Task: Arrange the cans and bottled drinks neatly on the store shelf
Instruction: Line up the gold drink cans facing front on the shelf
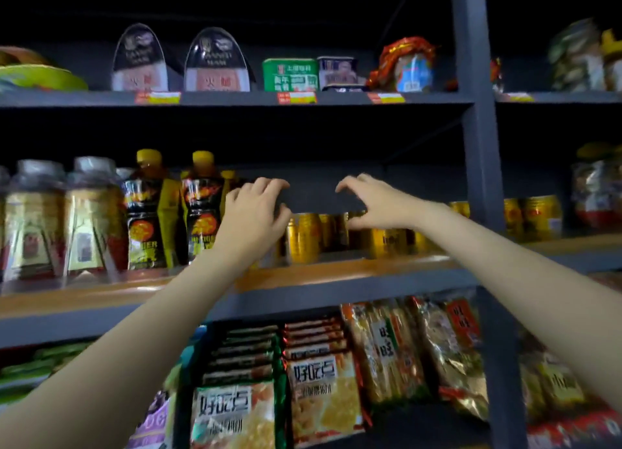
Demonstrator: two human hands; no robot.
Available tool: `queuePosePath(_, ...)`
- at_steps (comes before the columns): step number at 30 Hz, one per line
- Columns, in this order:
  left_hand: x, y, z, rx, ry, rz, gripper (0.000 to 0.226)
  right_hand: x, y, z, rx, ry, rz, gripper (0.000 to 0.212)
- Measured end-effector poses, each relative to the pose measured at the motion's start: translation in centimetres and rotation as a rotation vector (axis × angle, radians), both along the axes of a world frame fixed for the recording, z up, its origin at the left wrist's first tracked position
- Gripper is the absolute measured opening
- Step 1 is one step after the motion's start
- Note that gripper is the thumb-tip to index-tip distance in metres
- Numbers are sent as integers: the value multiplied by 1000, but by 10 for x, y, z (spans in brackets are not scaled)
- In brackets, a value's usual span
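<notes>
SURFACE: I see a dim store, grey steel shelf (pixel 303 288) with an orange board top | CANS: gold cylindrical cans (pixel 303 236) mid-shelf, beside black-labelled bottles (pixel 202 212) | HANDS: left hand (pixel 255 212) and right hand (pixel 373 206) — fingers curved, spread, holding nothing.

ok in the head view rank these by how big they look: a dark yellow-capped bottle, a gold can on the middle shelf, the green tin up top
1. Yellow-capped bottle, clearly the tallest.
2. and 3. Green tin and gold can look about alike; the tin is wider, the can taller, and the tin sits farther from the camera, so no firm ranking.
</notes>
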State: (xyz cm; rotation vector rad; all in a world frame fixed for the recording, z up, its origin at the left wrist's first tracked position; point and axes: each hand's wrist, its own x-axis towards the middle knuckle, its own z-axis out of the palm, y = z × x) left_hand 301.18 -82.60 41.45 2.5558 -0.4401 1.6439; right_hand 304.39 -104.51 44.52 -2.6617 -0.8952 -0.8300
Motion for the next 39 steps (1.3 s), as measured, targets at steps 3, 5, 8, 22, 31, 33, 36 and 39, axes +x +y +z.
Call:
queuePosePath(3,30,-4,27,85,183,67,47,45,20,32,-294,108,-128,76)
queuePosePath(5,49,-7,42,94,404,48,47,81,35,51,-422,227,-201,89)
queuePosePath(8,63,-11,50,80,624,-42,49,128,52,73,-573,301,-222,94)
queuePosePath(22,56,-14,42,166,874,-18,78,171,63,56,-496,111,-220,26)
queuePosePath(31,60,-14,41,170,836,-2,80,128,42,67,-513,218,-73,17)
queuePosePath(33,58,-15,39,182,828,2,79,112,33,67,-475,268,8,17)
queuePosePath(36,56,-15,38,195,804,26,82,92,23,62,-399,325,81,34)
queuePosePath(39,54,-13,35,220,695,58,83,86,19,50,-417,406,-28,63)
